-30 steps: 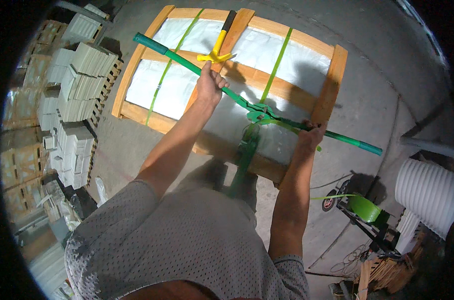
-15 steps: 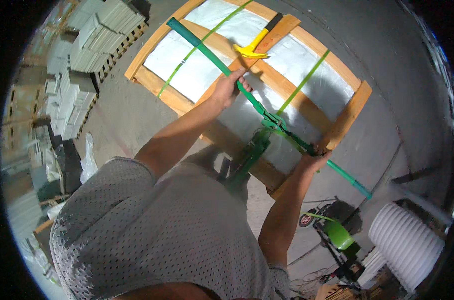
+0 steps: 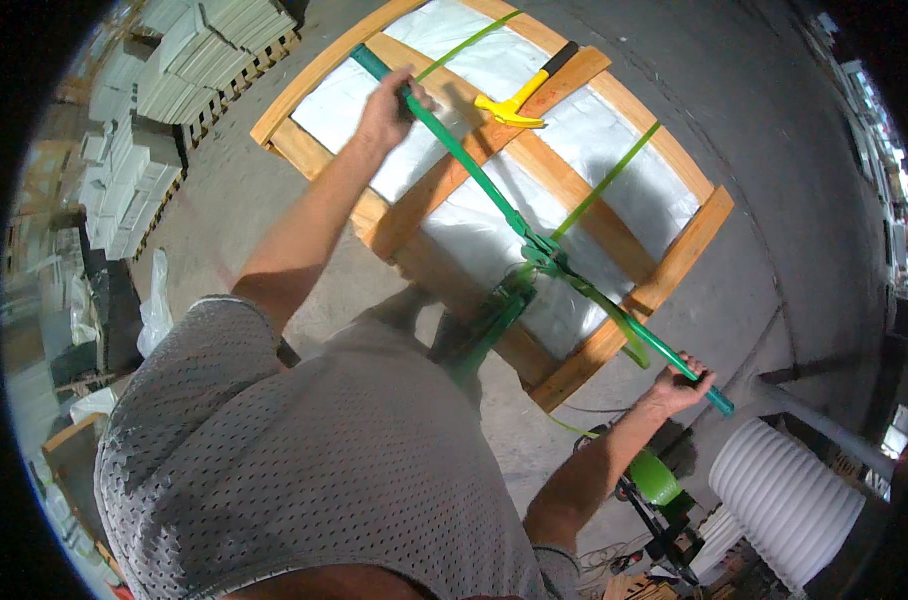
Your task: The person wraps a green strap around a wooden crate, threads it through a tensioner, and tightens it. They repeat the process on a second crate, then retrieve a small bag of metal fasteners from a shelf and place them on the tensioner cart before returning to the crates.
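A long-handled green strapping sealer (image 3: 546,252) lies across the wooden crate (image 3: 564,187), its two handles spread wide and its head at the green strap (image 3: 608,179). My left hand (image 3: 390,108) is wrapped round the upper-left handle near its end. Round the lower-right handle, just beyond the crate's corner, closes my right hand (image 3: 681,384). A loose strap end curls below that handle. On a slat between the straps rests a yellow claw hammer (image 3: 519,103) with a black grip. White wrapping covers what is inside the crate.
Pallets of stacked pale slabs (image 3: 134,185) stand at the left. To the lower right are a roll of green strap (image 3: 655,478) on a wheeled stand and a large white ribbed cylinder (image 3: 787,500). A dark green object (image 3: 507,305) shows at the crate's near edge.
My left hand has slid outward up its handle. My right hand has shifted from near the sealer's head to the far end of the other handle, uncovering a loose strap end.
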A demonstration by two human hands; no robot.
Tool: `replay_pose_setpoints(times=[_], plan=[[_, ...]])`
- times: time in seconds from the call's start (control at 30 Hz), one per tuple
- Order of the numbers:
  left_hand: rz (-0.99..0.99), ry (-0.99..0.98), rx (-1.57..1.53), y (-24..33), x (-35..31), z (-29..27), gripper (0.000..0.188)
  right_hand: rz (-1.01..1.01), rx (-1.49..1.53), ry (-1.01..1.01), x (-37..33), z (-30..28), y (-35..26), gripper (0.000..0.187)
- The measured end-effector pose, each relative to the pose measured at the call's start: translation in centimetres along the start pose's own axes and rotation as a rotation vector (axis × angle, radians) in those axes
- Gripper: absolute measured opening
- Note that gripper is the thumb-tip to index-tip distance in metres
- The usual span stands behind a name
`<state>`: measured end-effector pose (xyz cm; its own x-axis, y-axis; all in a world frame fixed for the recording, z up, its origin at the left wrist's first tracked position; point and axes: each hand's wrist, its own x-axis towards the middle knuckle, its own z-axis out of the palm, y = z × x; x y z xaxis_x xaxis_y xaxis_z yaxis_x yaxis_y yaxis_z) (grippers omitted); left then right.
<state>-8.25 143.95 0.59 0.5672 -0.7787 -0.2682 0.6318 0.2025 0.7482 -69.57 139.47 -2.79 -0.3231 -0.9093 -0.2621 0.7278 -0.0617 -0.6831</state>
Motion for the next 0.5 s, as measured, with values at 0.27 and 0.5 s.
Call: replay_pose_setpoints(times=[0.27,0.5], plan=[[0.089,0.118,-0.005,3.9,0.8,3.6,0.043,-0.125,-0.005,0.243,0.2,-0.1,-1.6,0.032],[0.367,-0.055,0.177,5.0,-5.8,8.6,0.041,-0.354,-0.243,0.184,-5.6,10.6,-1.8,0.021]])
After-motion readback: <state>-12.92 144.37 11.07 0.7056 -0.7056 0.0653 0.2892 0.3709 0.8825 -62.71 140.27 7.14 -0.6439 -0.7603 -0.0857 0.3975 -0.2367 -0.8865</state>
